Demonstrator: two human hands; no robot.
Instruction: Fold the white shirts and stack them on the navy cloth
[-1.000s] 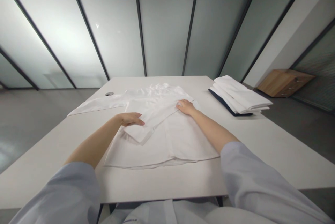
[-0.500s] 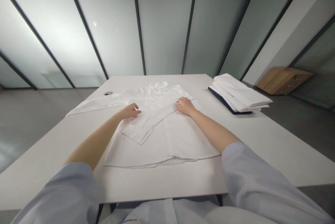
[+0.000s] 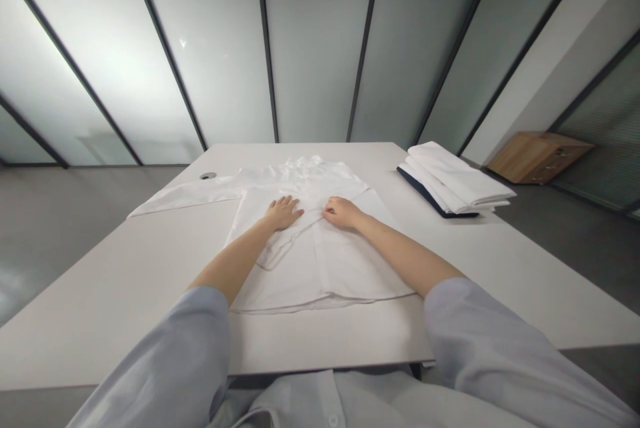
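Note:
A white shirt (image 3: 300, 275) lies spread on the table in front of me, its hem toward me. One sleeve reaches out to the left, and the other is folded across the body, its cuff under and just below my left hand. My left hand (image 3: 283, 213) rests flat on the cloth with fingers apart. Close to its right, my right hand (image 3: 341, 212) is closed, its fingers curled in a pinch at the edge of the folded sleeve. The fold between its fingertips is mostly hidden.
At the right side of the white table (image 3: 165, 295) sits a stack of folded white clothes (image 3: 450, 178) on a dark folded piece (image 3: 425, 196). A round cable grommet (image 3: 208, 175) is near the far left edge. A wooden cabinet (image 3: 537, 156) stands on the floor at right.
My left hand has moved right and flattened onto the folded sleeve. My right hand has slid slightly left and toward me, closing its fingers. The shirt's left side edge has shifted inward.

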